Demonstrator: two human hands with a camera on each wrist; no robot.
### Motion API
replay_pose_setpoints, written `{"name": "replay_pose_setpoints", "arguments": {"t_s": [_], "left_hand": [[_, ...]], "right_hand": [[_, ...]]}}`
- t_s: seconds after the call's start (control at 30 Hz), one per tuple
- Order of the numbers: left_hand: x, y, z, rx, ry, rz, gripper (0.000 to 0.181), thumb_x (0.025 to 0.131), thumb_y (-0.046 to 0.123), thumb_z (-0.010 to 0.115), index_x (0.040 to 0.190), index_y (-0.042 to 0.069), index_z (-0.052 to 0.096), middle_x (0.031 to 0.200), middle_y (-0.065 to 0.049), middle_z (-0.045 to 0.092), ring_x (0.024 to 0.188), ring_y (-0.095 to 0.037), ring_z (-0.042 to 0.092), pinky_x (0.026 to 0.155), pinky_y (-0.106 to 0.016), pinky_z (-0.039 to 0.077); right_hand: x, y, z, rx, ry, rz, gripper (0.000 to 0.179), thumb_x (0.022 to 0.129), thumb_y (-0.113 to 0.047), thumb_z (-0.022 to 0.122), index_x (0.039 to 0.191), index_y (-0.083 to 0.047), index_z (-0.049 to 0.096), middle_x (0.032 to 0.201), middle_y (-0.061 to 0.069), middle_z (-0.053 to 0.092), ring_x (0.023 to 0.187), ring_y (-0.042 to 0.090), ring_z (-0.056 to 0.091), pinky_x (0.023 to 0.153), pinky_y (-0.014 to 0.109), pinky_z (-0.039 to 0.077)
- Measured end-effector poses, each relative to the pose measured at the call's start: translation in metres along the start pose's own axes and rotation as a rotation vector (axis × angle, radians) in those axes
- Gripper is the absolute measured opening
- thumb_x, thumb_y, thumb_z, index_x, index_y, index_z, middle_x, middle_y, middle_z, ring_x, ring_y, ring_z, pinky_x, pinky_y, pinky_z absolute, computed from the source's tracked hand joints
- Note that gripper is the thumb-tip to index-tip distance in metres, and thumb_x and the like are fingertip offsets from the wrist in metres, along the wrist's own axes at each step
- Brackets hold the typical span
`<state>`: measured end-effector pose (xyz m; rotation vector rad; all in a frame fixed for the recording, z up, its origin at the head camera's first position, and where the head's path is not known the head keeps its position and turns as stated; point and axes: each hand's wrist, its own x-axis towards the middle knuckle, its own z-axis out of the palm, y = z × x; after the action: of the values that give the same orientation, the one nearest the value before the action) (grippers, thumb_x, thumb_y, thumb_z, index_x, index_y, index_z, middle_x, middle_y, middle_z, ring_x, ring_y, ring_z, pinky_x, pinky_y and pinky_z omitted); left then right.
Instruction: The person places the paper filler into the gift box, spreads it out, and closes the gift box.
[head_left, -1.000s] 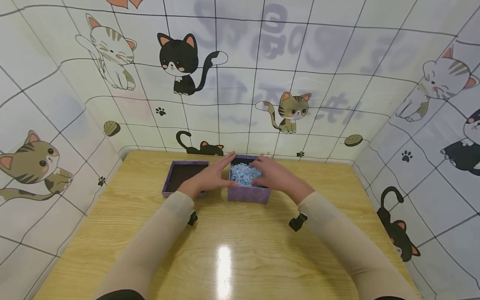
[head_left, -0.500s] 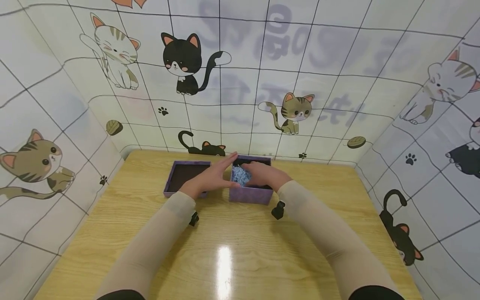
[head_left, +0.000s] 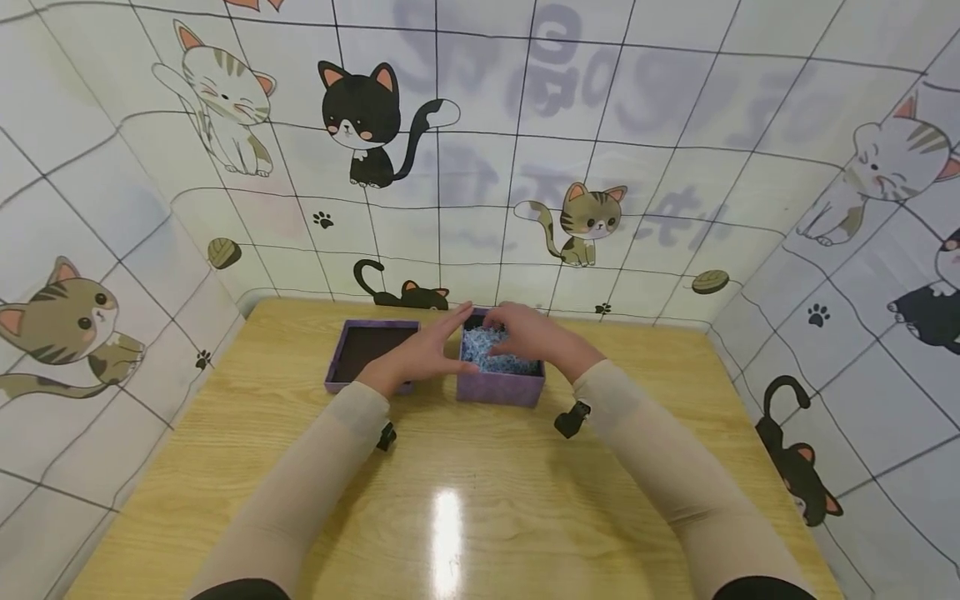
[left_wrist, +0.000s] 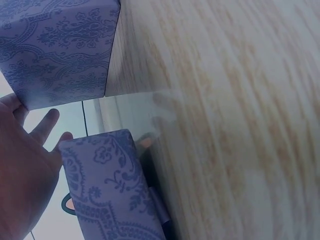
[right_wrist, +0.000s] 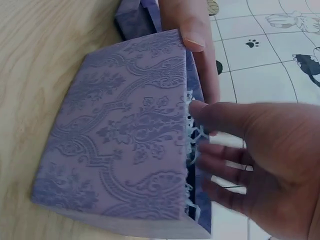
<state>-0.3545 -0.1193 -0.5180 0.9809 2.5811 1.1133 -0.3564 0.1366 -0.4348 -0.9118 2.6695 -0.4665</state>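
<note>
Head view, nearest first: two beige sleeves (head_left: 288,500) reach across a wood-grain table (head_left: 450,458), a small black device (head_left: 573,419) strapped at the right wrist. Beyond them sits the purple box (head_left: 498,389) (its walls carry an embossed floral pattern, clear in both wrist views), upright, open at the top and filled with pale blue shredded paper (head_left: 517,365). The left hand (head_left: 420,358) spans the box's left side with fingers straight and spread, its thumb touching the near corner of the rim. The right hand (head_left: 536,332) is released over the filling, fingers loosely bent and apart from the thumb, which reaches the shreds. Just left of the box lies a shallow purple tray (head_left: 363,350) with a dark inside, partly behind the left wrist. Farthest back, a white grid-lined wall (head_left: 480,167) shows cartoon cats (head_left: 363,117).
</note>
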Motion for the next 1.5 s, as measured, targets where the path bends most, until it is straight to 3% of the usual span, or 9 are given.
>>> {"name": "replay_pose_setpoints", "arguments": {"t_s": [0.1, 0.2, 0.33, 0.43, 0.67, 0.9, 1.1, 1.37, 1.5], "left_hand": [[-0.001, -0.001, -0.002, 0.002, 0.009, -0.005, 0.117, 0.095, 0.063, 0.083, 0.18, 0.034, 0.007, 0.187, 0.007, 0.002, 0.169, -0.032, 0.016, 0.127, -0.069, 0.029], [-0.002, -0.001, -0.002, 0.001, 0.003, -0.002, 0.117, 0.096, 0.06, 0.083, 0.181, 0.029, 0.009, 0.186, 0.008, 0.001, 0.169, -0.031, 0.016, 0.127, -0.069, 0.029], [-0.002, 0.0, -0.002, -0.006, -0.01, 0.001, 0.116, 0.097, 0.058, 0.082, 0.181, 0.022, 0.011, 0.186, 0.011, -0.001, 0.17, -0.03, 0.015, 0.128, -0.068, 0.029], [-0.002, 0.0, -0.002, 0.003, -0.013, 0.004, 0.117, 0.097, 0.061, 0.082, 0.181, 0.023, 0.01, 0.185, 0.013, -0.002, 0.17, -0.03, 0.014, 0.129, -0.067, 0.027], [0.002, 0.0, -0.003, 0.034, 0.003, 0.005, 0.119, 0.095, 0.066, 0.081, 0.181, 0.027, 0.009, 0.184, 0.017, -0.003, 0.17, -0.03, 0.014, 0.13, -0.066, 0.025], [0.0, 0.001, -0.001, 0.013, -0.018, -0.013, 0.116, 0.097, 0.064, 0.08, 0.18, 0.032, 0.007, 0.184, 0.019, -0.004, 0.17, -0.029, 0.014, 0.129, -0.067, 0.027], [-0.001, 0.002, -0.003, 0.024, -0.003, -0.012, 0.119, 0.094, 0.07, 0.079, 0.181, 0.03, 0.008, 0.184, 0.016, -0.002, 0.169, -0.032, 0.017, 0.127, -0.069, 0.029], [-0.001, 0.001, -0.003, 0.017, -0.007, 0.005, 0.119, 0.096, 0.066, 0.08, 0.181, 0.021, 0.011, 0.185, 0.015, -0.003, 0.17, -0.032, 0.015, 0.129, -0.068, 0.027], [0.0, 0.001, -0.002, 0.019, -0.005, 0.015, 0.12, 0.095, 0.07, 0.079, 0.181, 0.02, 0.011, 0.184, 0.015, -0.003, 0.17, -0.031, 0.014, 0.129, -0.067, 0.026]], "right_hand": [[0.006, 0.001, 0.001, 0.079, -0.044, -0.094, 0.033, 0.105, -0.016, 0.081, 0.136, -0.01, 0.073, 0.134, 0.007, 0.07, 0.124, 0.027, 0.067, 0.107, 0.047, 0.056], [0.016, 0.006, 0.008, 0.078, -0.11, -0.112, 0.039, 0.105, -0.016, 0.08, 0.143, -0.011, 0.071, 0.143, 0.007, 0.067, 0.133, 0.027, 0.064, 0.112, 0.047, 0.053], [0.027, 0.012, 0.017, -0.008, -0.152, -0.048, 0.056, 0.105, -0.02, 0.08, 0.157, -0.009, 0.062, 0.159, 0.011, 0.06, 0.148, 0.031, 0.056, 0.12, 0.049, 0.047], [0.033, 0.015, 0.023, -0.053, -0.176, -0.016, 0.063, 0.106, -0.02, 0.08, 0.163, -0.006, 0.056, 0.165, 0.013, 0.055, 0.151, 0.032, 0.053, 0.123, 0.05, 0.045], [0.038, 0.017, 0.026, -0.143, -0.186, -0.053, 0.07, 0.104, -0.019, 0.082, 0.165, -0.004, 0.051, 0.166, 0.015, 0.054, 0.152, 0.033, 0.052, 0.124, 0.048, 0.043], [0.018, 0.014, 0.006, -0.039, -0.142, -0.018, 0.071, 0.103, -0.024, 0.084, 0.164, -0.009, 0.054, 0.167, 0.012, 0.053, 0.154, 0.033, 0.05, 0.124, 0.052, 0.042], [0.002, 0.011, -0.013, -0.016, -0.122, 0.016, 0.064, 0.103, -0.022, 0.084, 0.16, -0.009, 0.059, 0.156, 0.014, 0.059, 0.137, 0.034, 0.06, 0.113, 0.053, 0.052], [0.021, 0.014, 0.005, -0.066, -0.221, 0.058, 0.07, 0.104, -0.023, 0.082, 0.165, -0.005, 0.051, 0.165, 0.014, 0.055, 0.149, 0.032, 0.055, 0.121, 0.049, 0.047], [0.032, 0.018, 0.015, -0.095, -0.23, 0.063, 0.07, 0.105, -0.02, 0.08, 0.166, -0.004, 0.05, 0.166, 0.015, 0.053, 0.152, 0.032, 0.052, 0.124, 0.049, 0.043]]}}
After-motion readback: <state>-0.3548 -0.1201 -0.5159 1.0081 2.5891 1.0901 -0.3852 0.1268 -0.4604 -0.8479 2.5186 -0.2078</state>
